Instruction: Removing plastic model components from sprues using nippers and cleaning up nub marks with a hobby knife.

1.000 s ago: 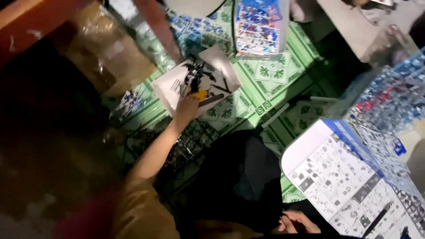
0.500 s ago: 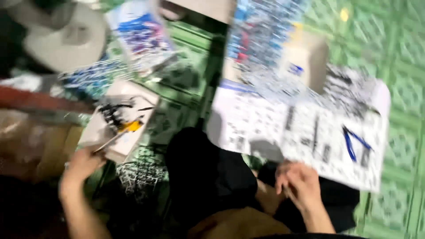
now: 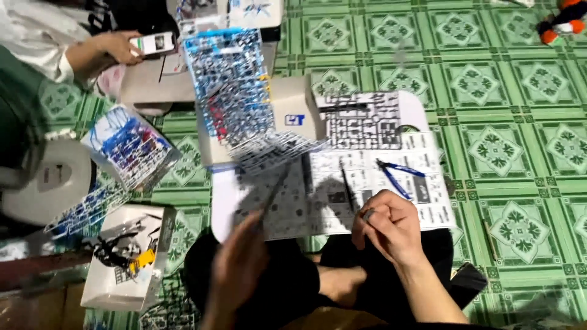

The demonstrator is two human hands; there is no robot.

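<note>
I sit on a green patterned floor with a large printed instruction sheet (image 3: 373, 183) spread in front of my legs. My left hand (image 3: 241, 269) is blurred at the sheet's near left edge; a thin grey tool (image 3: 276, 189) slants up from it. At the near middle of the sheet, my right hand (image 3: 388, 226) is curled, with a thin dark stick (image 3: 347, 186) running from its thumb across the paper. Blue-handled nippers (image 3: 398, 177) lie on the sheet just beyond the right hand.
Plastic model-part frames (image 3: 229, 91) stand behind the sheet beside a white box (image 3: 293, 110). More frames (image 3: 128, 150) lie left. An open white box (image 3: 125, 260) holds black parts and a yellow-handled tool. Another person's hand (image 3: 113, 46) holds a phone. A plush toy (image 3: 562, 21) lies far right.
My left hand has come back from the white box at the left to the instruction sheet. The view has swung to centre on the sheet. My right hand has risen onto the paper.
</note>
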